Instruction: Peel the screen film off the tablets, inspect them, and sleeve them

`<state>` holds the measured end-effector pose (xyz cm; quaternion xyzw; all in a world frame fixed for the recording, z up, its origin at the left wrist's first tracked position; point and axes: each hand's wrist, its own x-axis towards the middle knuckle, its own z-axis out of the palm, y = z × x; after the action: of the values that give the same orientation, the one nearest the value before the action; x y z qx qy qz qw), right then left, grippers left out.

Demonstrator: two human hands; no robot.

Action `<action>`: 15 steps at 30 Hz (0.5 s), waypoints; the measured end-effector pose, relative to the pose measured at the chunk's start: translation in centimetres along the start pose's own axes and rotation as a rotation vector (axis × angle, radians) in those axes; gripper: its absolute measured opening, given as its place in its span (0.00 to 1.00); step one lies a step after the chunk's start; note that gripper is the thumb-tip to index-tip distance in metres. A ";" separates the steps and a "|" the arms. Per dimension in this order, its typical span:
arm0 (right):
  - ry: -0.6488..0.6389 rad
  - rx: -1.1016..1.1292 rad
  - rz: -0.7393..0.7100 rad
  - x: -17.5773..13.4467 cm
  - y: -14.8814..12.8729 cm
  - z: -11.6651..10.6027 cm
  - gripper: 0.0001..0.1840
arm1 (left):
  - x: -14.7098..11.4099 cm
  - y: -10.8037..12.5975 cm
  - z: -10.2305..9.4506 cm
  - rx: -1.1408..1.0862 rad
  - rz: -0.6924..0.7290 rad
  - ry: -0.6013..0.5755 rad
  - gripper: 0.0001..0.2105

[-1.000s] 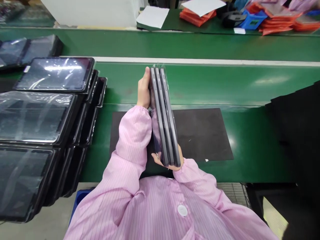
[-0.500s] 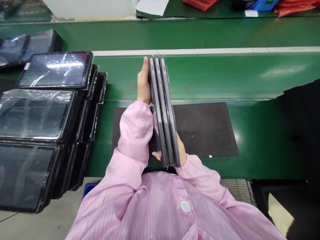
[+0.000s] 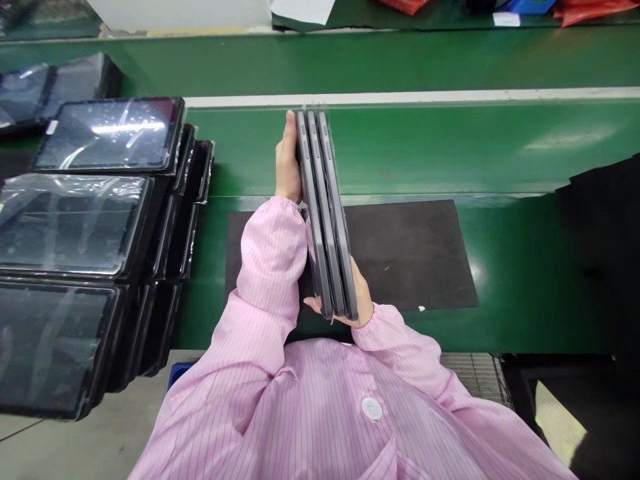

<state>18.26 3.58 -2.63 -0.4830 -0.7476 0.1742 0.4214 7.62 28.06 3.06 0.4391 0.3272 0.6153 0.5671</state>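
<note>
**Green workbench beneath three slim tablets held on edge**

Glossy green surface fills the view, crossed beyond the grip by a white strip. Below the grip and extending to its right lies a dark mat, with a white scrap at its near edge. To the left of the grip stand overlapping stacks of film-wrapped tablets, screens up.

Far beyond the grip, a white sheet and red packets are cut off by the top edge. Well to the right, a black pile is cut off too, too dark to make out.

The three tablets lie side by side between the hands, narrow gray edges facing up, slanting toward the wearer. The left hand rests against their left face near the far end, thumb straight; its fingers are hidden, so how they curl cannot be told. The right hand clasps the near end, palm on the right side, a fingertip showing at the left. Pink striped sleeves cover both arms.
</note>
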 end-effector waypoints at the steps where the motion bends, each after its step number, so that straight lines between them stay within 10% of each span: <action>1: 0.017 0.000 -0.012 0.0 0.0 0.0 0.57 | 0.1 0.0 0.0 0.001 -0.005 0.001 0.25; 15: 0.042 -0.029 -0.053 0.2 -0.1 -0.2 0.62 | -0.3 0.8 0.5 0.051 -0.033 0.007 0.21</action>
<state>18.33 3.68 -2.29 -0.4728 -0.7535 0.1418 0.4344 7.75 27.55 3.98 0.4460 0.3519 0.5988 0.5646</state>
